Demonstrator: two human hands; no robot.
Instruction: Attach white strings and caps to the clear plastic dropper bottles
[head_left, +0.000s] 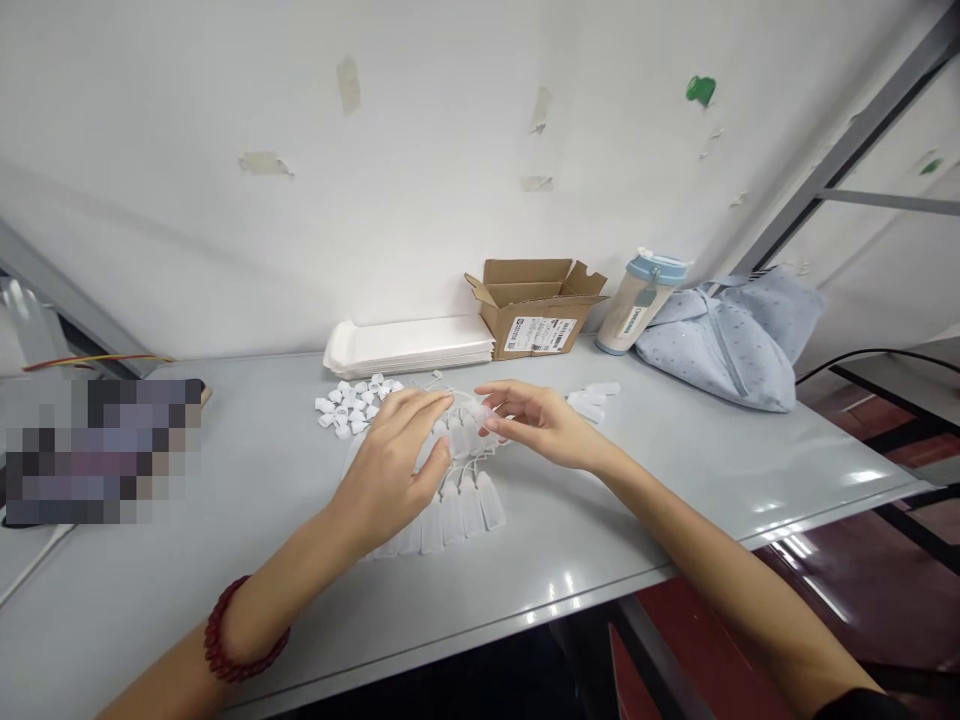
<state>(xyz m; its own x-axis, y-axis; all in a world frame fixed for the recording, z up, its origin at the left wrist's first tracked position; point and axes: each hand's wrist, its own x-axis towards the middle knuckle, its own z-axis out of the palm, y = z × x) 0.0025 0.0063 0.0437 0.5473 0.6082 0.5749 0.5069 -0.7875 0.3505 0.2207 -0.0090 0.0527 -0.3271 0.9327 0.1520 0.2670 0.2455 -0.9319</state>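
Observation:
My left hand (pixel 397 455) rests with spread fingers on a fan of small translucent white plastic bottles (pixel 457 515) lying on the grey table (pixel 675 480). My right hand (pixel 540 420) pinches one small clear bottle (pixel 480 412) between thumb and fingers, just above the pile. A heap of small white caps (pixel 352 400) lies to the left of my hands. A few more clear bottles (pixel 592 400) lie to the right of my right hand. A red bead bracelet (pixel 236 640) circles my left wrist.
Against the wall stand a stack of white trays (pixel 409 345), an open cardboard box (pixel 536 305), a beige tumbler with a blue lid (pixel 641 300) and a pale blue cloth bag (pixel 731 335). A blurred dark object (pixel 97 450) lies at the left. The table edge runs near me.

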